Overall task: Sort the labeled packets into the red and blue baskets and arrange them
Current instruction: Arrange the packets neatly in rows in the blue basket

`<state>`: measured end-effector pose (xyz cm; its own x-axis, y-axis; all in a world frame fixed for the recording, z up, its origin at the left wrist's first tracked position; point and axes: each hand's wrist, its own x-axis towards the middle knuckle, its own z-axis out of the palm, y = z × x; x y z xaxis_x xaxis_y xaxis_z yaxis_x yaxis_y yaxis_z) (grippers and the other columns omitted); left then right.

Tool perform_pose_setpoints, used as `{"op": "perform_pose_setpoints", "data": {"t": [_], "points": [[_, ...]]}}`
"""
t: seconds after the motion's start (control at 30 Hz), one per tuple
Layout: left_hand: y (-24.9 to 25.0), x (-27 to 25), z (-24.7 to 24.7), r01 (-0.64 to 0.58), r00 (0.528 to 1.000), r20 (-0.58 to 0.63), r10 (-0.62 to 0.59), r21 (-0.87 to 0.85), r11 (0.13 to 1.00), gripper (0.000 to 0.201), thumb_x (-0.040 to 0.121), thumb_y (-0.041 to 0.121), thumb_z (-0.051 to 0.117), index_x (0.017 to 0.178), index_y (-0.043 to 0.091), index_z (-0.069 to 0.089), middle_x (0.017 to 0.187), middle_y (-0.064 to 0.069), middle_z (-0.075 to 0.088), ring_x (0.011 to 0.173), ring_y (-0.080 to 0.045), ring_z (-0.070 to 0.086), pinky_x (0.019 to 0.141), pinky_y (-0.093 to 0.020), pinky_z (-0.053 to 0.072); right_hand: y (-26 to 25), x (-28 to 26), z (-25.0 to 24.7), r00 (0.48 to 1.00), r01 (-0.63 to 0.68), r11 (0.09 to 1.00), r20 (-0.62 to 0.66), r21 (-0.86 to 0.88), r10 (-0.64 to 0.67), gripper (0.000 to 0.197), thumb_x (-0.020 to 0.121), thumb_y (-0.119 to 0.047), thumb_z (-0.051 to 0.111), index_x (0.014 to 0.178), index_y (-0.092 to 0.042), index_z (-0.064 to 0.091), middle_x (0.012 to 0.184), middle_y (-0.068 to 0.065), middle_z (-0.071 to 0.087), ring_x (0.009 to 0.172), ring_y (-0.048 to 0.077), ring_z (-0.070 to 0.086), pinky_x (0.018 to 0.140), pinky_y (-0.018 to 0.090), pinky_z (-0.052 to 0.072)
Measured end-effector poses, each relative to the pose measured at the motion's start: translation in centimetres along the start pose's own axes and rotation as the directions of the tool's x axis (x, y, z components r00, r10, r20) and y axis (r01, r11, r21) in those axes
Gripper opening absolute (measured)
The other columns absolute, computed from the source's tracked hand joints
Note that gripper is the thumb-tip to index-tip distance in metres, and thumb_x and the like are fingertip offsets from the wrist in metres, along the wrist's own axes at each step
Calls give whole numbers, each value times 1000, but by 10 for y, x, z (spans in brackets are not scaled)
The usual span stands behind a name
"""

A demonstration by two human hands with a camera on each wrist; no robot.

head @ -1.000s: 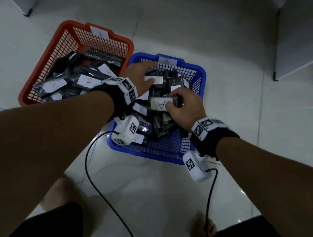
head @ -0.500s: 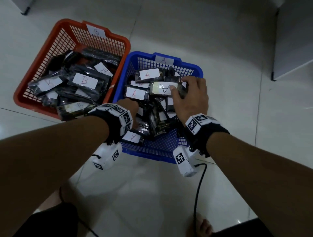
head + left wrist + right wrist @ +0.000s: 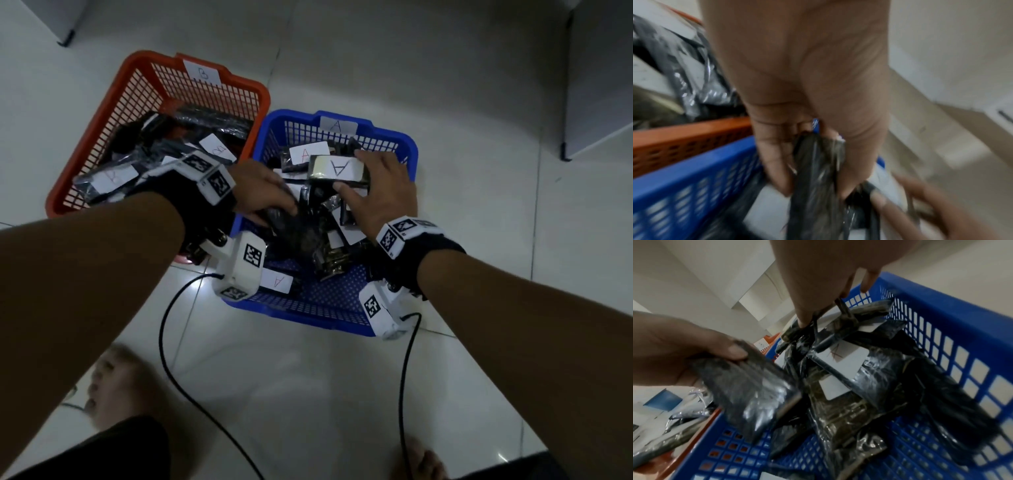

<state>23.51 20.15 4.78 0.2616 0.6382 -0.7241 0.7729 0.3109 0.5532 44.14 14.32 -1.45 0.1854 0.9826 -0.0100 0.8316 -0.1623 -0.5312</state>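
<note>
The red basket (image 3: 261, 99), tagged B, holds dark packets with white B labels (image 3: 215, 148). To its right, the blue basket (image 3: 409, 145), tagged A, holds a loose pile of A packets (image 3: 305, 155). My left hand (image 3: 274, 209) grips a dark packet (image 3: 291, 222) with no label showing, over the blue basket's left half; the left wrist view shows my thumb and fingers curled round this dark packet (image 3: 818, 170). My right hand (image 3: 356, 174) pinches a packet with a large A label (image 3: 337, 169) near the basket's far side, thumb on its near edge. In the right wrist view the right hand's fingertips (image 3: 803, 321) pinch that packet's edge.
Both baskets stand side by side on a pale tiled floor. Two black cables (image 3: 164, 342) trail from the wrist cameras toward me. My bare feet (image 3: 113, 383) are close in front. A grey cabinet (image 3: 599, 85) stands at the right.
My left hand left the far end of the blue basket, came back to its near left side and took hold of a dark packet. My right hand carried the A packet toward the far side.
</note>
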Motion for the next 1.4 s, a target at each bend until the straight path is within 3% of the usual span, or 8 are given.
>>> {"op": "perform_pose_setpoints", "data": {"t": [0.27, 0.43, 0.6, 0.8, 0.93, 1.07, 1.27, 1.4], "points": [[10, 17, -19, -228, 904, -410, 119, -227, 947, 26, 78, 25, 78, 100, 19, 66, 101, -5, 70, 89, -21, 70, 79, -36, 58, 11, 11, -2, 990, -136, 984, -33, 111, 141, 53, 94, -40, 53, 143, -23, 43, 141, 8, 45, 126, 29, 46, 102, 45, 43], [8, 29, 1, -189, 774, -598, 206, 92, 978, 43, 81, 32, 75, 115, 18, 53, 106, 0, 63, 85, -13, 60, 62, -12, 41, 11, 9, -9, 995, -95, 993, -9, 69, 96, 50, 94, -40, 53, 140, -22, 47, 143, 7, 45, 127, 29, 46, 102, 45, 42], [-3, 26, 10, -138, 735, -569, 369, 407, 903, 60, 77, 32, 76, 127, 17, 47, 130, -12, 46, 112, -32, 51, 94, -40, 45, -1, -7, -21, 949, 227, 972, -211, -60, -234, 29, 88, -25, 57, 113, -13, 65, 114, 10, 61, 103, 30, 58, 82, 38, 47], [-6, 4, 17, -237, 683, -525, 508, 499, 833, 25, 80, 26, 69, 101, 16, 59, 106, -6, 59, 92, -25, 60, 75, -35, 49, -16, -37, -9, 868, 494, 868, 90, -58, -488, 21, 90, -24, 55, 101, -12, 67, 94, 6, 65, 84, 28, 63, 64, 34, 51], [-14, -10, 31, -234, 963, 64, 262, 682, 693, 18, 82, 32, 69, 79, 15, 74, 77, 2, 69, 79, -22, 67, 74, -35, 56, -21, -39, -3, 818, 516, 853, 341, -76, -464, 29, 90, -29, 60, 114, -12, 66, 107, 9, 67, 100, 32, 62, 77, 42, 53], [-39, -8, 50, -180, 963, 262, -57, 790, 587, 36, 79, 38, 76, 103, 12, 74, 103, 0, 72, 97, -19, 66, 90, -30, 52, -27, -42, 12, 778, 542, 832, 444, -116, -445, 32, 92, -32, 61, 117, -14, 65, 114, 6, 65, 108, 29, 57, 86, 40, 44], [-53, 12, 65, -188, 976, 217, 6, 831, 524, 68, 68, 33, 85, 128, 17, 58, 124, -6, 61, 107, -26, 62, 87, -30, 52, -6, -49, 15, 841, 525, 815, 298, -245, -452, 23, 79, -24, 73, 99, -11, 72, 102, 9, 64, 96, 32, 59, 77, 41, 45], [-53, 12, 71, -214, 976, 211, 58, 866, 452, 43, 74, 26, 80, 112, 17, 63, 109, -7, 62, 96, -25, 62, 70, -28, 44, -8, -51, 17, 837, 523, 823, 312, -219, -449, 19, 81, -21, 70, 97, -10, 71, 96, 10, 66, 89, 32, 62, 72, 39, 47]]}}
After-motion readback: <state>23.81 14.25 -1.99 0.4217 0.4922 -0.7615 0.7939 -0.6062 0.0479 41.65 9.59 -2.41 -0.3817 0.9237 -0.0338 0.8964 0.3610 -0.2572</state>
